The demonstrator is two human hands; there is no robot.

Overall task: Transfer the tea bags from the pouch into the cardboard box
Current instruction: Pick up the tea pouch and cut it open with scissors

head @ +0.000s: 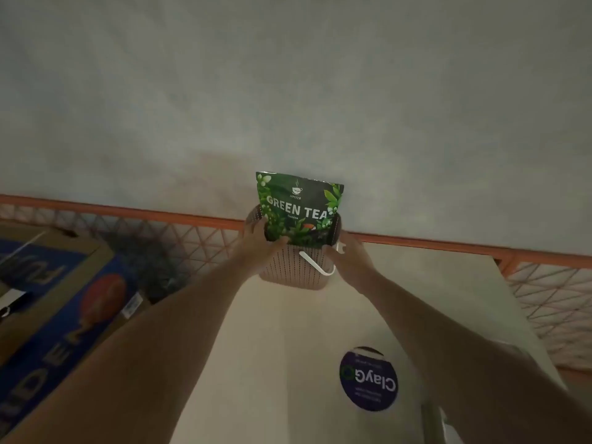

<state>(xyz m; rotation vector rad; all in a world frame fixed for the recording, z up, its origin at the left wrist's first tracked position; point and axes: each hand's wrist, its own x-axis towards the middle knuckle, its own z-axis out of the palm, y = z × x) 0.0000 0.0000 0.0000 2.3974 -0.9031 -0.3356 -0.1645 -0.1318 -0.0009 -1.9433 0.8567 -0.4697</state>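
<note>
A green pouch (pixel 299 208) printed GREEN TEA stands upright in a small pale perforated basket (pixel 288 267) with a white handle, at the far edge of a beige surface. My left hand (pixel 259 240) grips the basket's left rim, thumb curled over the edge against the pouch. On the basket's right side rests my right hand (pixel 349 254), its fingers around the wall near the handle. No tea bags show. A cardboard box (pixel 54 302) with blue print lies at the left.
The beige surface (pixel 288 347) carries a round dark sticker (pixel 368 379) reading ClayCo. An orange-framed mesh railing (pixel 128 219) runs behind it along a grey wall. Mesh continues at the right (pixel 551 299).
</note>
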